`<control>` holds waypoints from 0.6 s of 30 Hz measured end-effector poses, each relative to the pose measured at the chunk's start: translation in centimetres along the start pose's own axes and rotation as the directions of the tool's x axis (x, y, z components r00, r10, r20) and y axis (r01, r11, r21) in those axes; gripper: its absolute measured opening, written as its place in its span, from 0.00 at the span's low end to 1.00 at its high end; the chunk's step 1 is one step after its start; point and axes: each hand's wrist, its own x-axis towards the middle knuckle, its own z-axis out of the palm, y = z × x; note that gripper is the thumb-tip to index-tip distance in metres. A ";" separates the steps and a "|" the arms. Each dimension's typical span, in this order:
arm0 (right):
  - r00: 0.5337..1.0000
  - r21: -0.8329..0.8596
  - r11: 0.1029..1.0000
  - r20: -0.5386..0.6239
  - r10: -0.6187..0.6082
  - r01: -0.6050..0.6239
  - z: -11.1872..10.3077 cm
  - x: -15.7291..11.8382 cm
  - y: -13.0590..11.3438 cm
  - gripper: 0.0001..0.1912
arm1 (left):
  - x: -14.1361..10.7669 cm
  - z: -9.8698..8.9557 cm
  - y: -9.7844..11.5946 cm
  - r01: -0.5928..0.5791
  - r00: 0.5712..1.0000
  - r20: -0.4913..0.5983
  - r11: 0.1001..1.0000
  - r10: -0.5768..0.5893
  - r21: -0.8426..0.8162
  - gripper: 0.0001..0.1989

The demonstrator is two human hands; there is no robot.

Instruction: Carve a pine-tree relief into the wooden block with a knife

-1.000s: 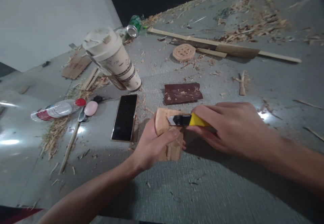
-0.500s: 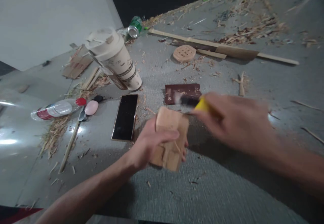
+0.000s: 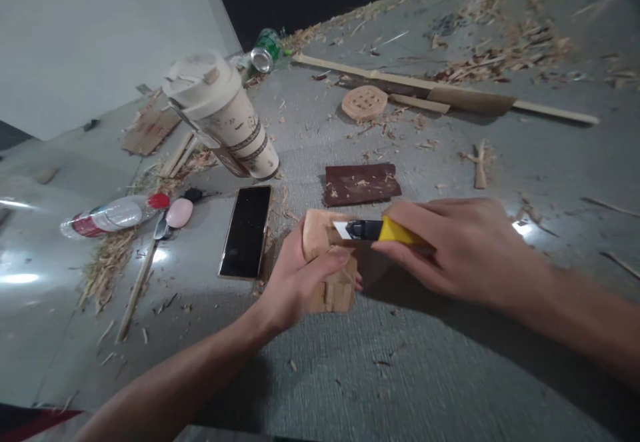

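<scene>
My left hand [image 3: 300, 279] is closed around a pale wooden block [image 3: 316, 232], thumb across its front face and fingertips showing at its right edge. The block has a rounded top and cut notches lower down. In my right hand [image 3: 450, 245] is a utility knife [image 3: 397, 231] with a yellow handle and black front. Its short blade points left and lies over the upper part of the block; whether the edge bites into the wood I cannot tell. Just beyond the block lies a dark red-brown sheet [image 3: 361, 183], perhaps sandpaper, with shavings on it.
A phone [image 3: 246, 231] lies left of the block, with a lidded paper cup [image 3: 235, 119] behind it. Farther left is a plastic bottle [image 3: 117, 215]. A round wooden piece [image 3: 365, 103], long wooden strips [image 3: 470, 99], a green can [image 3: 265, 51] and scattered shavings occupy the back.
My right hand has brought the knife down and left, so its blade now lies over the block. My left hand has tilted the block slightly, its lower end rising.
</scene>
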 end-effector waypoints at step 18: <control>0.999 0.022 1.000 0.045 -0.007 0.006 0.0 0.0 -0.2 0.28 | -0.1 -0.1 -0.5 -0.016 1.000 0.020 1.000 0.016 0.020 0.25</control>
